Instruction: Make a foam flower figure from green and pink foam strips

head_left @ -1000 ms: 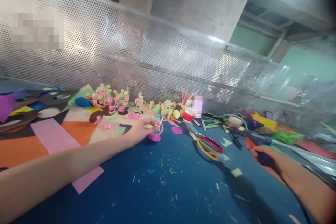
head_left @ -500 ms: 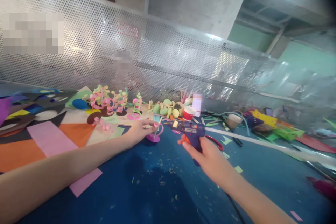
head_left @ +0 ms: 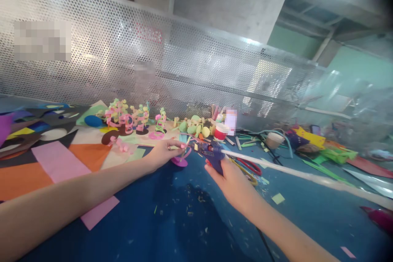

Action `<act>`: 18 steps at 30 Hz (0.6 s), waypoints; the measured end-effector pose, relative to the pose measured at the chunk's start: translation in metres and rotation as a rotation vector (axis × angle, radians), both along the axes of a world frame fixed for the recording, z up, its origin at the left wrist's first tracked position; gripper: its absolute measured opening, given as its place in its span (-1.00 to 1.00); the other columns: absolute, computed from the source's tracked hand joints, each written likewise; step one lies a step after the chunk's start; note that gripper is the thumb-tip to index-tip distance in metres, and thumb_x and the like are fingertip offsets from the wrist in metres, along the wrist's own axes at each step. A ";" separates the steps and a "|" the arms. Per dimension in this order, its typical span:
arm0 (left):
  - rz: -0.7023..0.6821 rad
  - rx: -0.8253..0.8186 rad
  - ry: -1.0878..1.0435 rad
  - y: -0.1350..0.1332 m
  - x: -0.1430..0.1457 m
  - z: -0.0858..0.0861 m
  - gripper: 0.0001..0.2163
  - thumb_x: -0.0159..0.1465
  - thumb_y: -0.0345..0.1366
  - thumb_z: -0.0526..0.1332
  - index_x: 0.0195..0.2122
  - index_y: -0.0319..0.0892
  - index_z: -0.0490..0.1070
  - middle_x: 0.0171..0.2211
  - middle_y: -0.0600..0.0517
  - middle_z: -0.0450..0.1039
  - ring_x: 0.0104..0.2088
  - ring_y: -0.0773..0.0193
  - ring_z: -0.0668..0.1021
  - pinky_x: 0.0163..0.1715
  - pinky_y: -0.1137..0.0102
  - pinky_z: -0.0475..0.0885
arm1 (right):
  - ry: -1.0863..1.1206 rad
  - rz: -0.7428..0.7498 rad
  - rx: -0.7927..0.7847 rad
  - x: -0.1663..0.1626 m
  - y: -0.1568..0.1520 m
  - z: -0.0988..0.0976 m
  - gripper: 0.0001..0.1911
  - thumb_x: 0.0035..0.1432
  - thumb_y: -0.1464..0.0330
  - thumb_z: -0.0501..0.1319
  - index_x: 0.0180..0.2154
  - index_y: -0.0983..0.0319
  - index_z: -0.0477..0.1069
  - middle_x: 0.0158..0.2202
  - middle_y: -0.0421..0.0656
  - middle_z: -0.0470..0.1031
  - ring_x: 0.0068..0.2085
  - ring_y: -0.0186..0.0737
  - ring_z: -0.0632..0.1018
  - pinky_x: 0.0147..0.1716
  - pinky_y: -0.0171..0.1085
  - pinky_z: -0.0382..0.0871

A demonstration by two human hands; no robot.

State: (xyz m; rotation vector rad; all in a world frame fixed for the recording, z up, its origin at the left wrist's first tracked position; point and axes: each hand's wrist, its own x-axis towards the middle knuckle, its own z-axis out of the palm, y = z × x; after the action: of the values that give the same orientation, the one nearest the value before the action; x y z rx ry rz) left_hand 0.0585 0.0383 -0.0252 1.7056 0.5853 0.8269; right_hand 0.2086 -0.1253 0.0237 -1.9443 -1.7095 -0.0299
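Note:
My right hand [head_left: 229,178] is wrapped round the grip of a dark blue glue gun [head_left: 211,153], and a long pale glue stick [head_left: 285,170] runs out of its back to the right. The gun's nozzle points left, close to the fingertips of my left hand [head_left: 164,153]. Those fingers pinch a small craft piece made of a pink-purple disc with a curled strip and a thin pale upright [head_left: 179,161]. The disc is low, just over or on the blue tabletop; I cannot tell which. Whether the nozzle touches the piece is not clear.
Several finished strip-and-disc craft pieces [head_left: 119,116] stand at the back left. Coloured sheets [head_left: 61,159] cover the left side. A red-and-white cup [head_left: 220,131], scissors [head_left: 250,166] and a paper cup [head_left: 274,140] are to the right. A black cord [head_left: 265,243] trails below my right arm.
My right hand has moved the glue gun left, bringing its nozzle up to the piece. The glue stick swung along with it. My left hand has stayed almost still.

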 end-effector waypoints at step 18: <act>0.028 0.010 -0.004 0.005 0.001 -0.004 -0.69 0.01 -0.12 0.29 -0.28 -0.22 0.48 -0.25 -0.02 0.49 -0.28 0.21 0.50 -0.32 0.41 0.36 | -0.060 -0.015 -0.044 -0.001 0.001 -0.003 -0.82 0.17 0.31 0.06 -0.27 0.28 0.34 -0.29 -0.02 0.47 -0.21 -0.07 0.49 -0.23 -0.20 0.32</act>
State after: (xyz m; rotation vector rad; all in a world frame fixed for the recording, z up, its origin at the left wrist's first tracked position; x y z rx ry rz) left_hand 0.0596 0.0436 -0.0294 1.7079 0.6039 0.8543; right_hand 0.2077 -0.1241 0.0208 -2.0076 -1.7474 -0.0574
